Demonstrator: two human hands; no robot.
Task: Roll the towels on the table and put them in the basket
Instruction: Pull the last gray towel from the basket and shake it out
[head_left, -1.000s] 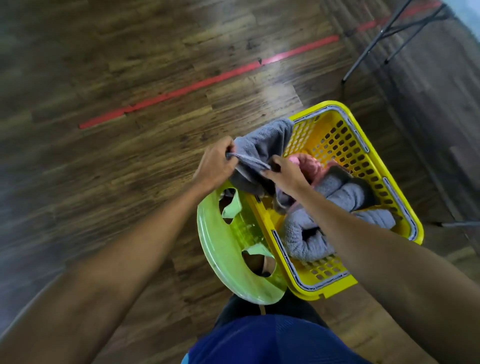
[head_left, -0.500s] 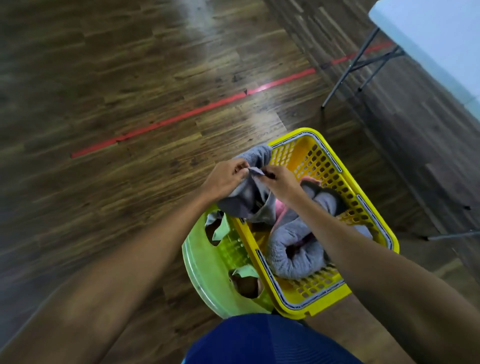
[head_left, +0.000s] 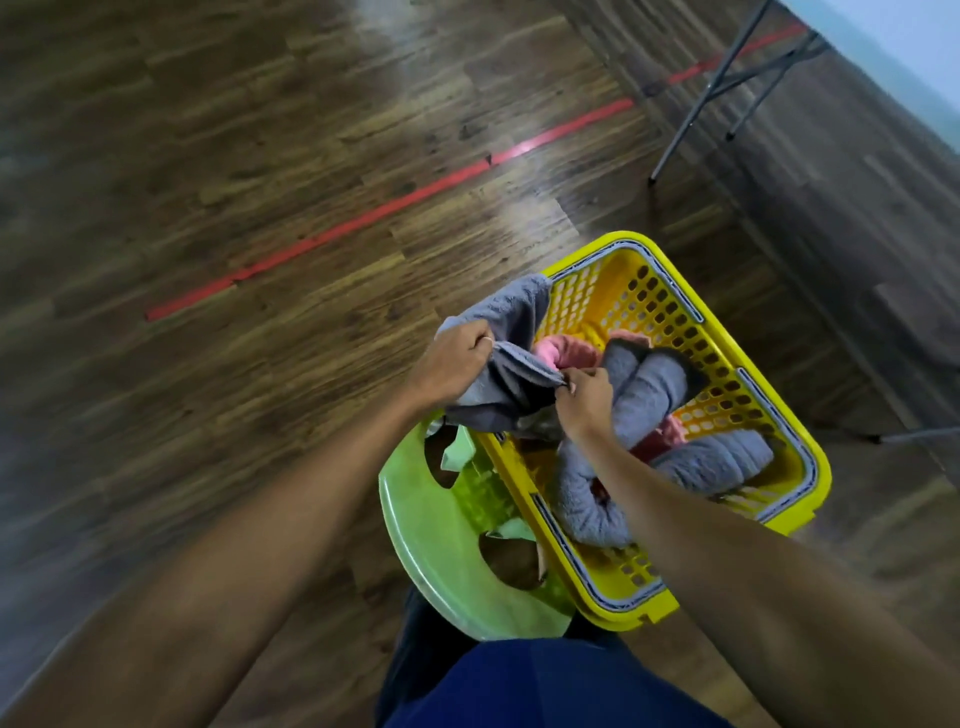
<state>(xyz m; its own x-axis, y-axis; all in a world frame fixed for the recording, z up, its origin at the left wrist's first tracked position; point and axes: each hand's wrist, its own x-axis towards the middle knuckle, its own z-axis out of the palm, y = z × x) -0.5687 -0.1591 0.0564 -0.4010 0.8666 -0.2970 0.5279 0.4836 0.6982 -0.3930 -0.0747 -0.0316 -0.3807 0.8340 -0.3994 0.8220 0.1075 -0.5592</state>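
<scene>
A yellow perforated basket rests on a green plastic stool. Inside it lie rolled grey towels and a pink towel. A loose grey towel hangs over the basket's left rim. My left hand grips one part of its edge at the rim. My right hand pinches another part of the same edge, above the basket's inside. The cloth is stretched between both hands.
The stool and basket stand on a dark wooden floor with a red tape line. A white folding table with dark metal legs is at the upper right. My legs in dark clothing are just below the stool.
My hands have drawn apart, pulling the grey towel's edge taut between them. The view shifted, so the basket now sits lower and the table shows at the upper right.
</scene>
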